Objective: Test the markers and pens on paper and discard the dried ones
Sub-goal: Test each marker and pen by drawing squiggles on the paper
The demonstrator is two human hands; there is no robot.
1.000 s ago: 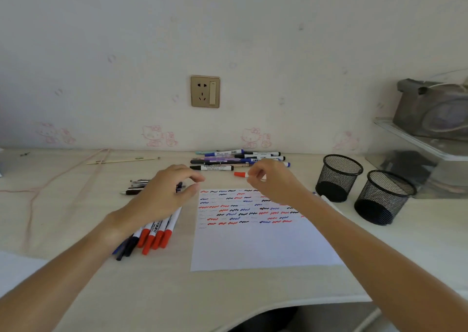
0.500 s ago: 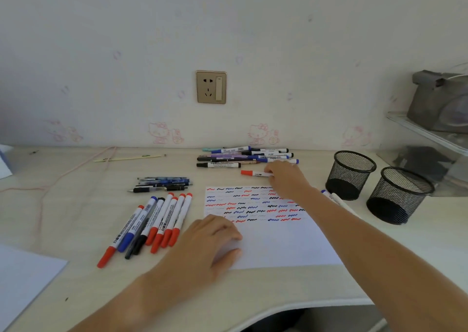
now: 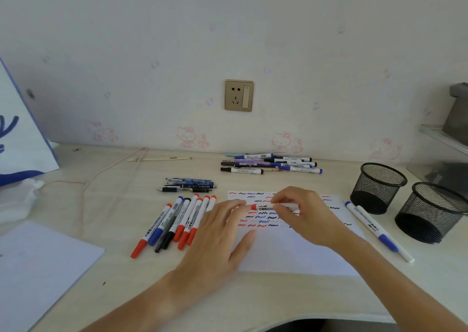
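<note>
A white sheet of paper (image 3: 291,255) covered with red, blue and black squiggles lies in front of me. Over its upper part my right hand (image 3: 306,217) grips a white marker with a red cap (image 3: 264,207), held level with the cap pointing left. My left hand (image 3: 222,235) lies low over the paper's left edge, fingers stretched out, fingertips at the red cap and thumb on the sheet. Whether those fingers pinch the cap is unclear. Several capped red, blue and black markers (image 3: 177,222) lie in a row left of the paper.
A bundle of dark pens (image 3: 188,184) lies behind the row, and another pile of markers (image 3: 268,164) sits by the wall. Two markers (image 3: 374,228) lie right of the paper beside two black mesh cups (image 3: 377,187) (image 3: 430,212). A blank sheet (image 3: 38,268) lies front left.
My right hand has lifted the red-capped marker from behind the paper and brought it over the sheet. My left hand has slid forward from the paper's lower left corner to the cap.
</note>
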